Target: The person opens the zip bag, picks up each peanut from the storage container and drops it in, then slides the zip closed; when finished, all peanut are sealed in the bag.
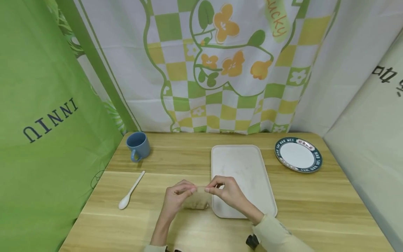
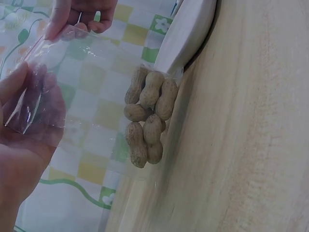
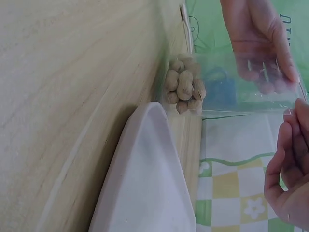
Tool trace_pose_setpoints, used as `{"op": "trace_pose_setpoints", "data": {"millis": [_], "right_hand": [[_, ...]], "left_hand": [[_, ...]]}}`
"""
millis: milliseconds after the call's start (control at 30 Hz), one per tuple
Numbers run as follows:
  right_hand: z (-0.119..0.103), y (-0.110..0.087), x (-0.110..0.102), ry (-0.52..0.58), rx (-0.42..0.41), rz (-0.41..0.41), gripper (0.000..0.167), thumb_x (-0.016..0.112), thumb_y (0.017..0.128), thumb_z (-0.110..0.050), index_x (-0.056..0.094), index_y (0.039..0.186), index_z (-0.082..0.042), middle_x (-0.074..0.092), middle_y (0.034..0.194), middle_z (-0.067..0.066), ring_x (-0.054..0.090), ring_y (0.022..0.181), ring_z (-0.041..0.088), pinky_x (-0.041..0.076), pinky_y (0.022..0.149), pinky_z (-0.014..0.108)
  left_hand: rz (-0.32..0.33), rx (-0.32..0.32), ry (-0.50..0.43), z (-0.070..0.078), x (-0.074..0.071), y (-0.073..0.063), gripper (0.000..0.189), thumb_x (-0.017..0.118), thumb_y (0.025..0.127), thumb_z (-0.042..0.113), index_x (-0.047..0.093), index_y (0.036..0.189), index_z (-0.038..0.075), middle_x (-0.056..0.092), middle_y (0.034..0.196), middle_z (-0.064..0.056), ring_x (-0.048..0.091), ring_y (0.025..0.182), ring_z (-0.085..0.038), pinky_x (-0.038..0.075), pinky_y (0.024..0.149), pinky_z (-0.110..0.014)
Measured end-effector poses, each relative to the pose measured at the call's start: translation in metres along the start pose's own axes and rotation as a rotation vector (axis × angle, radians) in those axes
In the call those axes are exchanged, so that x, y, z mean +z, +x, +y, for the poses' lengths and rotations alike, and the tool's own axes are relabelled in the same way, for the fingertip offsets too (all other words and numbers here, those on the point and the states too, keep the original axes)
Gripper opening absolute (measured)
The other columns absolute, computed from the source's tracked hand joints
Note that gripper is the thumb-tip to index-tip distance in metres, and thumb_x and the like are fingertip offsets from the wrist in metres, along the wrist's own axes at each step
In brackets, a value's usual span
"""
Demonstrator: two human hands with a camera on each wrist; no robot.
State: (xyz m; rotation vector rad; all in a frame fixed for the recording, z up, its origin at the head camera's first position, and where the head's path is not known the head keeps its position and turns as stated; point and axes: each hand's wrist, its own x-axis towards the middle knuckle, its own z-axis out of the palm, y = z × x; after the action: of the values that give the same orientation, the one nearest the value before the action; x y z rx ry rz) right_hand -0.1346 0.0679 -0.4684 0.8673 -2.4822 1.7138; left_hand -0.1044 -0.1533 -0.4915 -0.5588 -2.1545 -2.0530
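Note:
A clear zip bag (image 2: pixel 94 92) with a thin red line along its top hangs between my hands, over the table. In the left wrist view, several unshelled peanuts (image 2: pixel 152 126) lie gathered at its bottom end. My left hand (image 1: pixel 175 197) pinches one top corner between thumb and fingers, with its other fingers behind the film. At the opposite top corner my right hand (image 1: pixel 232 193) pinches the edge with thumb and forefinger. The bag hangs beside the left edge of a white tray (image 1: pixel 244 171), over which the right hand partly reaches.
A blue mug (image 1: pixel 142 145) stands at the back left of the wooden table (image 1: pixel 302 213). In front of it lies a white spoon (image 1: pixel 125 201). A plate with a dark green rim (image 1: pixel 299 155) sits at the back right. Curtains (image 1: pixel 214 105) rise behind the table.

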Motion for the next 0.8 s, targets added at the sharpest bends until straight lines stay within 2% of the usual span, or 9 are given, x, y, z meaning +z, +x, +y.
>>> {"op": "trace_pose_setpoints", "data": {"millis": [100, 200, 333, 433, 500, 600, 667, 700, 800], "right_hand": [[-0.001, 0.003, 0.001, -0.02, 0.034, 0.0, 0.007, 0.073, 0.085, -0.025, 0.073, 0.084, -0.019, 0.068, 0.08, -0.011, 0.061, 0.072, 0.007, 0.053, 0.066, 0.03], [0.002, 0.009, 0.004, -0.087, 0.039, 0.012, 0.012, 0.07, 0.087, -0.023, 0.073, 0.093, -0.014, 0.068, 0.087, -0.007, 0.062, 0.077, 0.01, 0.053, 0.069, 0.028], [0.009, 0.015, 0.008, -0.191, 0.034, 0.065, 0.027, 0.068, 0.089, -0.012, 0.066, 0.115, -0.004, 0.064, 0.108, 0.005, 0.063, 0.092, 0.021, 0.054, 0.074, 0.034], [0.013, 0.016, 0.007, -0.204, 0.053, 0.09, 0.039, 0.067, 0.088, -0.005, 0.059, 0.126, 0.0, 0.059, 0.119, 0.012, 0.06, 0.101, 0.029, 0.053, 0.077, 0.044], [0.013, 0.014, 0.005, -0.203, 0.067, 0.091, 0.041, 0.066, 0.087, -0.004, 0.058, 0.127, 0.0, 0.058, 0.122, 0.013, 0.058, 0.104, 0.031, 0.052, 0.08, 0.048], [0.012, 0.009, -0.004, -0.239, 0.089, 0.075, 0.04, 0.066, 0.089, -0.007, 0.058, 0.129, -0.004, 0.056, 0.127, 0.011, 0.055, 0.112, 0.03, 0.05, 0.088, 0.049], [0.013, 0.005, -0.012, -0.304, 0.092, 0.074, 0.039, 0.065, 0.091, -0.011, 0.058, 0.129, -0.006, 0.054, 0.131, 0.011, 0.051, 0.118, 0.03, 0.046, 0.094, 0.049], [0.014, 0.002, -0.017, -0.348, 0.089, 0.082, 0.04, 0.065, 0.092, -0.014, 0.057, 0.13, -0.006, 0.053, 0.133, 0.012, 0.05, 0.121, 0.031, 0.045, 0.096, 0.05], [0.021, -0.006, -0.036, -0.497, 0.072, 0.111, 0.045, 0.063, 0.093, -0.019, 0.053, 0.135, -0.006, 0.046, 0.141, 0.015, 0.041, 0.129, 0.036, 0.038, 0.099, 0.059]], "left_hand": [[0.023, -0.033, 0.015, 0.0, -0.001, 0.001, 0.014, 0.064, 0.091, 0.007, 0.071, 0.096, -0.004, 0.067, 0.093, -0.015, 0.062, 0.089, -0.024, 0.053, 0.082, -0.035], [0.06, -0.117, 0.04, -0.006, -0.004, 0.009, 0.021, 0.065, 0.091, 0.016, 0.071, 0.1, -0.003, 0.068, 0.094, -0.015, 0.064, 0.089, -0.028, 0.054, 0.08, -0.036], [0.08, -0.248, 0.1, -0.024, -0.01, 0.03, 0.028, 0.067, 0.09, 0.026, 0.072, 0.104, 0.003, 0.07, 0.1, -0.013, 0.067, 0.092, -0.027, 0.055, 0.082, -0.037], [0.054, -0.29, 0.2, -0.041, -0.013, 0.048, 0.026, 0.066, 0.091, 0.024, 0.072, 0.106, 0.003, 0.07, 0.104, -0.013, 0.067, 0.095, -0.026, 0.055, 0.084, -0.039], [0.011, -0.264, 0.383, -0.053, -0.015, 0.058, 0.026, 0.066, 0.09, 0.02, 0.07, 0.11, 0.003, 0.069, 0.107, -0.012, 0.065, 0.097, -0.026, 0.054, 0.084, -0.038], [-0.04, -0.151, 0.758, -0.064, -0.016, 0.068, 0.034, 0.068, 0.088, 0.013, 0.064, 0.12, 0.002, 0.063, 0.118, -0.014, 0.058, 0.108, -0.031, 0.05, 0.091, -0.044], [-0.05, -0.079, 0.972, -0.064, -0.015, 0.07, 0.044, 0.07, 0.087, 0.013, 0.058, 0.129, 0.004, 0.055, 0.129, -0.015, 0.048, 0.12, -0.035, 0.045, 0.098, -0.05], [-0.048, -0.04, 1.046, -0.063, -0.014, 0.07, 0.048, 0.07, 0.087, 0.014, 0.056, 0.132, 0.005, 0.051, 0.133, -0.017, 0.043, 0.125, -0.038, 0.042, 0.101, -0.053], [-0.036, 0.021, 1.122, -0.052, -0.007, 0.067, 0.055, 0.067, 0.09, 0.021, 0.049, 0.14, 0.008, 0.037, 0.148, -0.018, 0.025, 0.138, -0.044, 0.028, 0.107, -0.061]]}}
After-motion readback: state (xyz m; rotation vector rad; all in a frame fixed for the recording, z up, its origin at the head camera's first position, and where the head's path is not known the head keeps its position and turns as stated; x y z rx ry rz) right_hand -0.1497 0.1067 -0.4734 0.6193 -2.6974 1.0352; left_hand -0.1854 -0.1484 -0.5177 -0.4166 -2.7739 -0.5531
